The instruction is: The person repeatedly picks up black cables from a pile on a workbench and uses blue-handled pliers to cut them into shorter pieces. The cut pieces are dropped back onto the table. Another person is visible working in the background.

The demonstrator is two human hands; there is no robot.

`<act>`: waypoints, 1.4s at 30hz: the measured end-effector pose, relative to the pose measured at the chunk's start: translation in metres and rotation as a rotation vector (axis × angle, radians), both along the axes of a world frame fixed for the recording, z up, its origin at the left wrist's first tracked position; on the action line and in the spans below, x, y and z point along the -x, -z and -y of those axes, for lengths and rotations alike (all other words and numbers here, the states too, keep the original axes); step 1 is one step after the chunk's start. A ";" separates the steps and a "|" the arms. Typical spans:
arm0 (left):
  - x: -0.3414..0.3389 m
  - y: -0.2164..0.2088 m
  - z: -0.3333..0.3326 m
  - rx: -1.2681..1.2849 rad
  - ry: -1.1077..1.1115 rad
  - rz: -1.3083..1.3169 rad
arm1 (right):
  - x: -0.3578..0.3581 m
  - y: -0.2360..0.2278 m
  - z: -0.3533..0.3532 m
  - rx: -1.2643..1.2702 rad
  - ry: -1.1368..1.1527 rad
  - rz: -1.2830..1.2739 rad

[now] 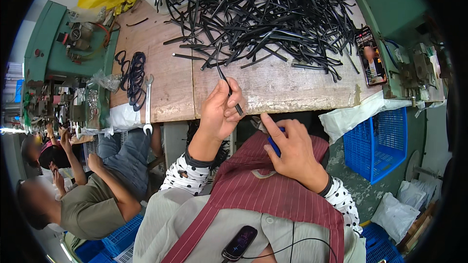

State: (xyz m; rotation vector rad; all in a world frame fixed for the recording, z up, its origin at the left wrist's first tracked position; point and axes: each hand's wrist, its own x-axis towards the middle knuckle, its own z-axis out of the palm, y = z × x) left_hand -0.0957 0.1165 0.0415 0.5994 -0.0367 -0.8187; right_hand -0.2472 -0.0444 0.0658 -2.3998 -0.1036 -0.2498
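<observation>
Wooden bench (161, 75) ahead, black heap (263, 14) piled across its far side, and I've got my left hand (222, 112) pinching one strip (223, 75) at the near edge, one end toward the heap, while my right hand (294, 152), close by, grips a blue-handled tool (274, 146).

Glossy black strips (280, 36), rough wooden tabletop (161, 63)
From here, the wrench (148, 100) looks smooth, shiny metal, the apron (278, 195) matt cloth, the crate (357, 152) plastic.

Dozens of black strips (273, 36), wearer's two hands (219, 114), one wrench (148, 100), two green machines (41, 56)
</observation>
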 end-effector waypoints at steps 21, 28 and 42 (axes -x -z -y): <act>0.032 -0.008 0.017 -0.062 -0.365 0.362 | -0.012 -0.011 0.000 0.172 -0.015 -0.025; 0.049 0.001 0.026 -0.186 -0.690 0.750 | -0.008 -0.015 -0.009 -0.116 -0.005 -0.193; 0.035 -0.005 0.018 -0.190 -0.407 0.228 | -0.011 -0.014 -0.004 -0.233 -0.023 -0.327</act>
